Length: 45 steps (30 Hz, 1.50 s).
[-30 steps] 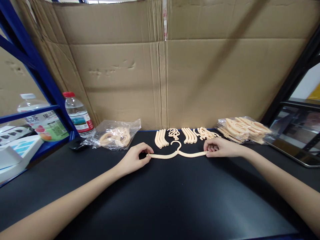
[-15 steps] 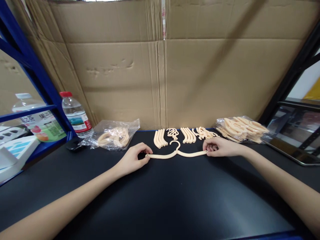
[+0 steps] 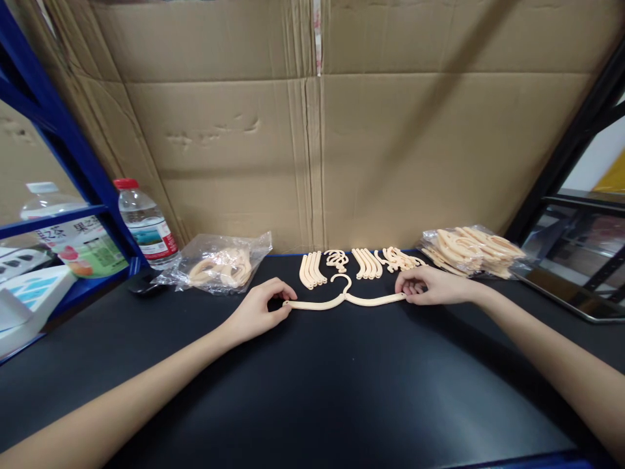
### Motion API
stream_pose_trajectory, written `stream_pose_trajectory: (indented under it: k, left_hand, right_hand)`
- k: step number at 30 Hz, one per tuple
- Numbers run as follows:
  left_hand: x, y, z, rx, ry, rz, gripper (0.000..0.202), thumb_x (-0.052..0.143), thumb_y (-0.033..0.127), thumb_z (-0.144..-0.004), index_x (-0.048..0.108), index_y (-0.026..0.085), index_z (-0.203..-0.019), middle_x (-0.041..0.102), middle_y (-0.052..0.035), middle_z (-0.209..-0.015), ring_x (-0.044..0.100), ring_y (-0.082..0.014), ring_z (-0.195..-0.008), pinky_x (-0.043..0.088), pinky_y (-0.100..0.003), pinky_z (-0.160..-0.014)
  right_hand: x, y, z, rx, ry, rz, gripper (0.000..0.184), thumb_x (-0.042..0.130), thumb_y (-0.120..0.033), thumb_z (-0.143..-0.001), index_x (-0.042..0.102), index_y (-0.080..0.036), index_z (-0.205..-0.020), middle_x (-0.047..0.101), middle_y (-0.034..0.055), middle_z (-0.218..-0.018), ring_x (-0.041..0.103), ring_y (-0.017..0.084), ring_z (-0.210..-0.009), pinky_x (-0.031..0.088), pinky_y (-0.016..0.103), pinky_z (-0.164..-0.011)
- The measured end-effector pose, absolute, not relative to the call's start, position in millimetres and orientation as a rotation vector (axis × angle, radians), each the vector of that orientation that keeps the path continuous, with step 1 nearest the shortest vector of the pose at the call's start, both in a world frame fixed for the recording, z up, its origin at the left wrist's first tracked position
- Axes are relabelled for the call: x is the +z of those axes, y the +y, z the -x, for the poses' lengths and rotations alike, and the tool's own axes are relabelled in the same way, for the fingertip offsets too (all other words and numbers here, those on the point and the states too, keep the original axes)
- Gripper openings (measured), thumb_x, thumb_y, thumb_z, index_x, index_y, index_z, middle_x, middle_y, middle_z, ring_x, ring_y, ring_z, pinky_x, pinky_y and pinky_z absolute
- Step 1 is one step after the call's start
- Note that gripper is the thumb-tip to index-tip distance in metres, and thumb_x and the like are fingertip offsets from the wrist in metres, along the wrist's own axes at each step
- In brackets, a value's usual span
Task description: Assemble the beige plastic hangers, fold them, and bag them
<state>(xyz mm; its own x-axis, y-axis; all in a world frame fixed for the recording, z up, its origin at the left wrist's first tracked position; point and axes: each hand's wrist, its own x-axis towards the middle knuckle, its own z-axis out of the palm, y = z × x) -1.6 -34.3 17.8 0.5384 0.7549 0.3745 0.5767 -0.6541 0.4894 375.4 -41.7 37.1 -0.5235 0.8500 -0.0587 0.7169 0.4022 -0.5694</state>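
Note:
A cream-coloured clothes hanger (image 3: pixel 319 305) lies spread on the black table, its two curved arms meeting under an upright hook. My left hand (image 3: pixel 261 306) pinches the tip of its left arm between thumb and fingers. At the opposite tip, my right hand (image 3: pixel 426 285) is closed on the end of the right arm, its other fingers curled. Just beyond the hanger lie loose parts: a row of curved hanger arms (image 3: pixel 312 270), a cluster of hooks (image 3: pixel 336 260), a second row of arms (image 3: pixel 367 264) and a heap of more hooks (image 3: pixel 398 258).
A clear plastic bag of hanger parts (image 3: pixel 222 264) lies at the back left, beside a red-capped water bottle (image 3: pixel 149 225). Bagged hangers (image 3: pixel 471 251) are stacked at the back right. Cardboard (image 3: pixel 219 150) walls off the back; a blue metal frame (image 3: pixel 63 124) stands left.
Both hands keep their hold on the hanger's ends and the hanger stays in place. The view has shifted very slightly.

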Motion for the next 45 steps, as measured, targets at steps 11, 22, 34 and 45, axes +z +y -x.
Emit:
stream_pose_trajectory:
  k: [11, 22, 34, 45]
  left_hand:
    - [18.8, -34.8, 0.8, 0.812, 1.102, -2.467, 0.012, 0.053, 0.022, -0.077, 0.062, 0.02, -0.085, 0.06, -0.0017, -0.085, 0.056, -0.0173, -0.08, 0.047, -0.032, -0.076]
    - [18.1, -35.7, 1.1, 0.814, 1.114, -2.48, 0.012, 0.053, 0.02, -0.076, 0.062, 0.019, -0.084, 0.06, -0.0016, -0.083, 0.057, -0.017, -0.079, 0.047, -0.031, -0.074]
    - [18.4, -33.9, 1.1, 0.83, 1.168, -2.366, 0.014, 0.054, 0.027, -0.077, 0.062, 0.019, -0.084, 0.061, -0.0023, -0.084, 0.058, -0.0171, -0.08, 0.048, -0.032, -0.077]
    - [31.8, 0.9, -14.8, 0.694, 1.572, -2.259, 0.013, 0.057, 0.024, -0.083, 0.061, 0.017, -0.093, 0.066, -0.0044, -0.088, 0.063, -0.0162, -0.076, 0.052, -0.031, -0.074]
  right_hand:
    - [33.6, -38.2, -379.5, 0.841, -2.405, 1.369, 0.019, 0.057, -0.027, -0.074, 0.061, -0.014, -0.088, 0.054, 0.0002, -0.069, 0.049, 0.012, -0.061, 0.043, 0.025, -0.057]
    - [33.7, -38.7, -378.7, 0.822, -2.423, 1.38, 0.019, 0.057, -0.029, -0.074, 0.062, -0.015, -0.087, 0.054, 0.0, -0.067, 0.05, 0.012, -0.061, 0.042, 0.025, -0.056]
    - [35.6, -38.7, -381.7, 0.833, -2.365, 1.387, 0.023, 0.059, -0.032, -0.074, 0.062, -0.015, -0.088, 0.058, 0.001, -0.069, 0.053, 0.013, -0.062, 0.044, 0.025, -0.057]
    - [57.0, -4.9, -317.4, 0.388, -2.245, 1.433, 0.014, 0.057, -0.026, -0.077, 0.066, -0.015, -0.081, 0.069, 0.0044, -0.074, 0.062, 0.015, -0.068, 0.047, 0.026, -0.065]
